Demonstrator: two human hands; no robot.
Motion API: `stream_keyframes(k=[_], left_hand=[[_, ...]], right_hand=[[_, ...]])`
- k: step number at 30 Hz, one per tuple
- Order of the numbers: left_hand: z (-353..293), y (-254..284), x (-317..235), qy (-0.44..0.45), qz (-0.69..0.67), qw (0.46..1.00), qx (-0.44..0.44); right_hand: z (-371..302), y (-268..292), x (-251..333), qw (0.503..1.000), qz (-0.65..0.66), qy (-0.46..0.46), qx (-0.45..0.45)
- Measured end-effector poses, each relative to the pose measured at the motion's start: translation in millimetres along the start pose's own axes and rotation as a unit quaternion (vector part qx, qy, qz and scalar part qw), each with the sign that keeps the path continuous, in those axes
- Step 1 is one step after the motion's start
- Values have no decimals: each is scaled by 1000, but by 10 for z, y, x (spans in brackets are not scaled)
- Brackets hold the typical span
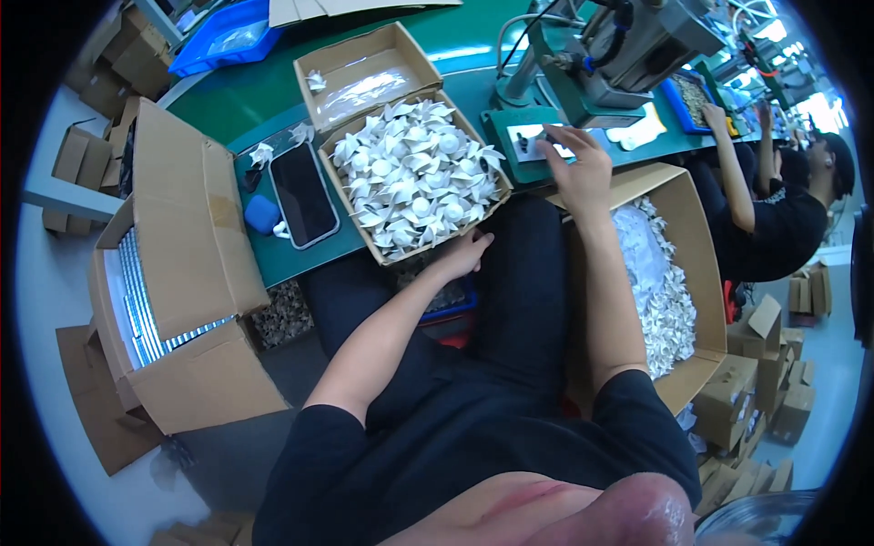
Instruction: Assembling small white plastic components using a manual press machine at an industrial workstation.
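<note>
My right hand [583,171] is over the white plate of a bench press's fixture [526,146], thumb and fingers apart, with nothing visible between them. Small dark parts stand on the plate by its fingertips. Above the fixture hangs the grey press head [628,68]. My left hand [466,254] is low at the front edge of an open cardboard box [503,189], its fingers curled; whatever they hold is hidden. White finned plastic parts [414,177] fill that box in a heap.
On my right stands a large carton [710,300] of similar white parts and a plastic bag. A phone [305,196] and a blue case [262,214] lie left of the box. An open carton [187,227] stands farther left. A co-worker [774,218] sits at far right.
</note>
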State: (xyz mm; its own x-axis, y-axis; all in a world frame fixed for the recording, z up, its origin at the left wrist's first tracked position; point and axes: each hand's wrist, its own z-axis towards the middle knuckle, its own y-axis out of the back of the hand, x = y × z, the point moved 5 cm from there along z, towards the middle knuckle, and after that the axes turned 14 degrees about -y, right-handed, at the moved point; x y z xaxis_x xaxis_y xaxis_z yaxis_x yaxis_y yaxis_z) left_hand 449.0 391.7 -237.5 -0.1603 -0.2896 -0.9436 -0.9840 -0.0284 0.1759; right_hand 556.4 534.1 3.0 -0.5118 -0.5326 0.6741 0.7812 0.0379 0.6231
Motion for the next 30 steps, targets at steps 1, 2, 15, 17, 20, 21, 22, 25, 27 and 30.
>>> stream_keyframes(k=[1, 2, 15, 17, 20, 21, 22, 25, 27, 30], left_hand=[[93, -27, 139, 25, 2, 1000, 8], [151, -60, 285, 49, 4, 999, 18], [90, -537, 466, 14, 429, 852, 299], [95, -527, 519, 17, 433, 851, 297], [83, -573, 582, 20, 428, 855, 293], [56, -558, 606, 22, 425, 856, 294], [45, -541, 628, 25, 421, 857, 296], [-4, -540, 613, 11, 413, 862, 293], [-111, -496, 620, 19, 400, 873, 280], [-115, -491, 434, 12, 416, 865, 282]], right_hand=[[34, 29, -7, 1000, -18, -16, -3], [52, 36, 2, 999, -36, -32, -7], [523, 30, -289, 959, -111, -28, 259], [503, 16, -269, 962, -96, -11, 256], [412, 19, -173, 967, -112, 15, 228], [320, 25, -117, 971, -133, 27, 198], [255, 32, -79, 973, -153, 38, 168], [62, 342, -286, 987, -79, 137, -8], [-123, 787, -732, 990, -67, 48, -114], [-757, 1454, -1878, 972, -118, -80, -187]])
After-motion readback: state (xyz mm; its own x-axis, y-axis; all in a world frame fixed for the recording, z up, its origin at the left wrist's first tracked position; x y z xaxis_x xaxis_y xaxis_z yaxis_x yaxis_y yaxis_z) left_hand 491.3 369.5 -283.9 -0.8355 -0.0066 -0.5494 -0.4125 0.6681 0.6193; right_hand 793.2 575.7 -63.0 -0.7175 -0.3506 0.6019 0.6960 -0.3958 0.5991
